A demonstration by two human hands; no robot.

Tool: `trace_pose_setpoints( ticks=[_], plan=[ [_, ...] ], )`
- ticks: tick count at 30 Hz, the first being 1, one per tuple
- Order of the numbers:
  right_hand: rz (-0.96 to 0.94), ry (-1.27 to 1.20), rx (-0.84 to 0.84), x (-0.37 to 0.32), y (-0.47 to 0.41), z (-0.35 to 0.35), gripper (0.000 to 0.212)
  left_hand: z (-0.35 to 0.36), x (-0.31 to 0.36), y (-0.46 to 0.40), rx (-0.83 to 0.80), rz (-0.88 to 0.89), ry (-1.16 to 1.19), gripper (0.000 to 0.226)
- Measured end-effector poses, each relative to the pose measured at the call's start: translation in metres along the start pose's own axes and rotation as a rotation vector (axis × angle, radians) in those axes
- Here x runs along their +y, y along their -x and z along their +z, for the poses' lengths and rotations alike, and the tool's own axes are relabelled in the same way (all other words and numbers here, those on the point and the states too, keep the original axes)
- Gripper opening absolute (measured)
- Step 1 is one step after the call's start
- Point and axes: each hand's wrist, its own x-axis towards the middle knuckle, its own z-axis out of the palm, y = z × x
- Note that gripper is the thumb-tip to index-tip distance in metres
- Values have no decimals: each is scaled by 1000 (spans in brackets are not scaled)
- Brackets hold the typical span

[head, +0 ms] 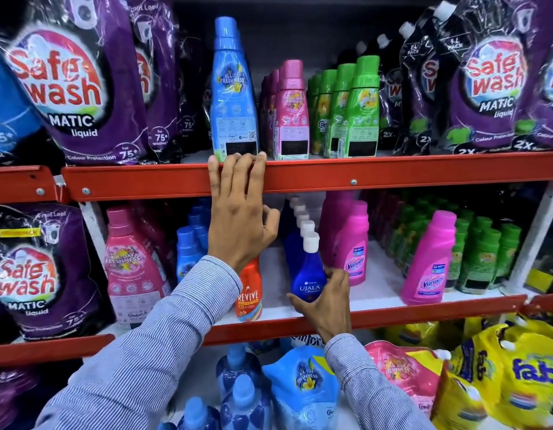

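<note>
My right hand (326, 301) grips a small dark blue Ujala bottle (309, 274) with a white cap, at the front of a row of the same bottles on the middle shelf. My left hand (238, 212) reaches up over the red edge of the upper shelf (393, 172), its fingertips touching the foot of a tall light blue fabric softener bottle (233, 91). An orange Revive bottle (249, 293) stands just below my left wrist, partly hidden by it.
Purple Safewash pouches (70, 79) fill both ends of the shelves. Pink bottles (292, 110) and green bottles (358, 110) stand right of the tall blue one. Pink Vanish bottles (428, 259) share the middle shelf. Blue, pink and yellow refill pouches (523, 373) crowd the bottom shelf.
</note>
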Motion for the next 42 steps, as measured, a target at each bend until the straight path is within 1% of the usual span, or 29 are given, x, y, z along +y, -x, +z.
trace_pose_setpoints(
  ticks=[3, 4, 9, 11, 14, 17, 20, 23, 27, 29, 32, 34, 36, 42],
  plan=[
    [-11, -16, 18, 2, 7, -10, 89, -1, 1, -1, -8, -5, -7, 79],
    [-31, -12, 49, 4, 9, -15, 84, -1, 2, -1, -9, -3, -6, 79],
    [-117, -18, 232, 10, 10, -54, 44, 4, 28, -3, -53, 90, 47, 81],
    [-115, -30, 295, 16, 8, -71, 36, 8, 46, -6, -81, 135, 74, 82],
    [-80, -39, 346, 33, 2, -97, 33, 14, 75, -13, -132, 173, 94, 83],
    [-36, -54, 375, 55, -7, -115, 35, 23, 97, -18, -167, 176, 86, 85],
    [27, -71, 395, 79, -19, -128, 41, 33, 114, -22, -171, 124, 70, 87],
    [109, -98, 408, 105, -30, -138, 54, 44, 131, -24, -113, 66, 50, 85],
    [233, -77, 380, 126, -43, -144, 79, 52, 142, -23, -26, -23, 54, 78],
    [263, -67, 357, 132, -49, -145, 87, 51, 141, -24, -11, -39, 56, 76],
    [270, -44, 311, 139, -59, -147, 97, 50, 138, -24, -9, -16, 46, 75],
    [263, -37, 282, 144, -63, -146, 97, 49, 136, -24, -14, -1, 33, 76],
    [258, -30, 270, 147, -65, -146, 91, 48, 135, -25, -19, 1, 26, 76],
    [237, -38, 298, 145, -65, -146, 82, 43, 132, -25, -48, 12, 27, 75]
  ],
)
